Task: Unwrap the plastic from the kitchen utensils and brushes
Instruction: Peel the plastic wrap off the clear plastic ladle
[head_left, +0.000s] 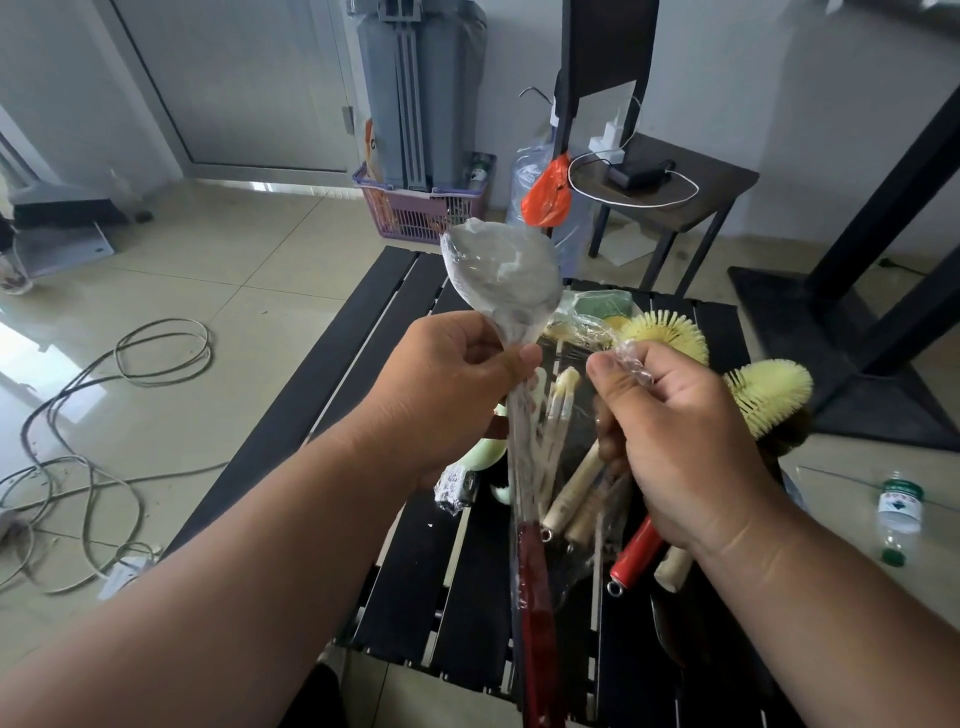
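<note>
Item: plastic-wrapped ladle (501, 270), taken as my landmark. I am holding it up above the black slatted surface (415, 561), bowl uppermost, red handle (535, 582) pointing down toward me, so its long axis is running near vertical, leaning slightly left at the top.

Left hand (457, 384): I am gripping the ladle's neck just below the bowl, thumb and fingers curled round the stem and its film.

Right hand (675, 441): just right of the ladle's stem, level with the left, I am pinching a twist of clear plastic wrap (631, 358) between thumb and forefinger. The two hands are sitting close together but not touching. The left is the one on the ladle; the right is on the loose film only.

Film: still clinging over the bowl and trailing down the handle, so I am judging the unwrapping as under way, not finished. The coming pull looks to be going rightward, away from the stem, across the long axis.

Behind and below the ladle, on the surface: two yellow bristle brushes (769, 389) to the right, wooden-handled utensils (571, 488) directly beneath, a green sponge pack (597, 306) beyond.

Right of the ladle, on the floor: a plastic bottle (898, 514).
</note>
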